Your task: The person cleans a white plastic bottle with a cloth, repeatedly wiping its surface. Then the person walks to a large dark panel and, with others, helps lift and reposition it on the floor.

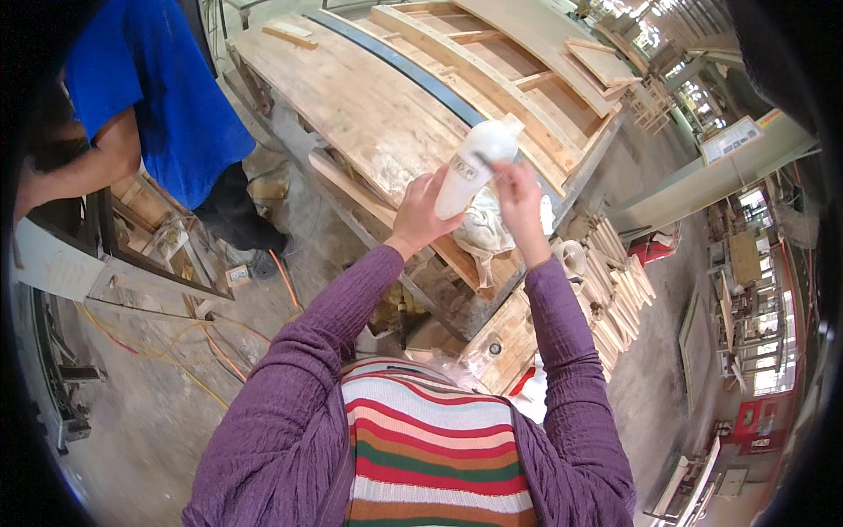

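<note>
My left hand (420, 213) is wrapped around the lower part of a white plastic bottle (458, 182). The bottle is tilted over the near end of the wooden workbench, with its narrow top toward the upper right. My right hand (520, 198) is beside the bottle, its fingers drawn together and blurred by motion. A dark slim thing shows between those fingertips and the bottle, too smeared to name. Under the hands, a crumpled white cloth or plastic bag (485, 230) lies on the bench corner.
The wooden workbench (351, 97) carries a long dark strip (413, 75) and a slatted wooden frame (518, 83). A roll of clear tape (571, 258) and stacked wood strips (615, 290) are at the right. A co-worker in a blue shirt (167, 97) stands at left; cables (219, 347) cross the floor.
</note>
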Demonstrator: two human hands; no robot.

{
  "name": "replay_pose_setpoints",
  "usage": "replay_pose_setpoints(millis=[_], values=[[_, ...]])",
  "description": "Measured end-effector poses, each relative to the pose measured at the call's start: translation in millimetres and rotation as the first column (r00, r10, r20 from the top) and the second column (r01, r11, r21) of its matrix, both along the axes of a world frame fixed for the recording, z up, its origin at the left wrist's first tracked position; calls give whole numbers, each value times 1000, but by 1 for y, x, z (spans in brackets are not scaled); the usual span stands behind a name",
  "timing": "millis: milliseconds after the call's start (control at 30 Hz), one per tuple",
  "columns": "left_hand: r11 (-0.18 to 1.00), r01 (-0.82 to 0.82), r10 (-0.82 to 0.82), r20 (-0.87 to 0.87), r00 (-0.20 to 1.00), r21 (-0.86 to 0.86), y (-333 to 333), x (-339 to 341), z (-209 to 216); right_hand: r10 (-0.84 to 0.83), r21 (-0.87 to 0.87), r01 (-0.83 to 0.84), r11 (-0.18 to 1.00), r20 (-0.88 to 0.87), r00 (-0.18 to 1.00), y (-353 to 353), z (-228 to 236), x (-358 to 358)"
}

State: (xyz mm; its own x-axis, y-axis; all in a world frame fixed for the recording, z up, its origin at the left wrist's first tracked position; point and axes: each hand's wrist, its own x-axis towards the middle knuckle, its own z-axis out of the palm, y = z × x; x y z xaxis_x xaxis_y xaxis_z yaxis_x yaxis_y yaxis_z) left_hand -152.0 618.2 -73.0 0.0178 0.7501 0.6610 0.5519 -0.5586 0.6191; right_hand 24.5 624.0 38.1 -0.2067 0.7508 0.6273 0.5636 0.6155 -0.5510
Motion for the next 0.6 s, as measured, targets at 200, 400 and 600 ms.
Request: replay_pose_setpoints(millis=[200, 400, 600], values=[[1000, 22, -22, 31, 999, -11, 0, 1, 0, -40, -24, 37, 999, -146, 988, 1, -9, 8], [994, 28, -24, 37, 999, -103, -6, 2, 7, -38, 19, 42, 999, -180, 983, 2, 2, 22], [997, 40, -34, 84, 996, -71, -3, 0, 4, -64, 28, 71, 997, -191, 980, 24, 42, 30]])
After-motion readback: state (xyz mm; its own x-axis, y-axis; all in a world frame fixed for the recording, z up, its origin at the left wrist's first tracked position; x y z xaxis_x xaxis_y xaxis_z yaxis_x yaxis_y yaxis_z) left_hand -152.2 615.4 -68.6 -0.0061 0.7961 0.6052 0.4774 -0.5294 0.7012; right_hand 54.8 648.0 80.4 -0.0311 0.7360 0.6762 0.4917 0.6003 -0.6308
